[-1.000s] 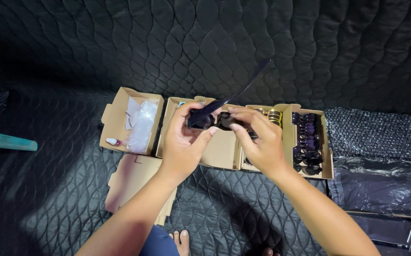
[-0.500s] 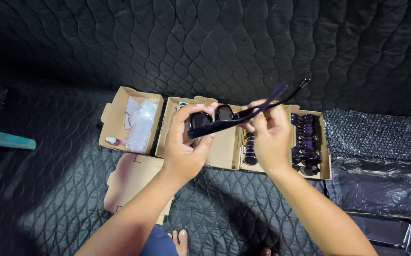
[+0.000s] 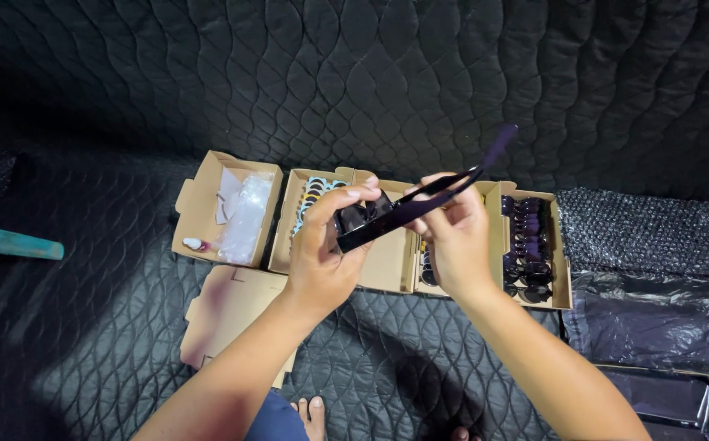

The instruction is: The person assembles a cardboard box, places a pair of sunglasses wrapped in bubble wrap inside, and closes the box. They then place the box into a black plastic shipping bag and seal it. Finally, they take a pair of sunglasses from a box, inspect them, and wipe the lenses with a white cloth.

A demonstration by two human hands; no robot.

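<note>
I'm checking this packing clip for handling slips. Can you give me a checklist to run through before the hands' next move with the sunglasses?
1. Both hands on the pair: ok. The left hand grips the dark sunglasses at the lens end; the right hand holds the frame.
2. Temple arm unfolded: ok; one arm sticks up and to the right.
3. Second temple arm's position: cannot tell, hidden by fingers.
4. Lenses clean and unscratched: cannot tell, too dark.
5. Free space in the middle cardboard box: ok; bare cardboard shows below the hands.
6. Right-hand box has room: not ok; it looks filled with a row of dark sunglasses.
</note>
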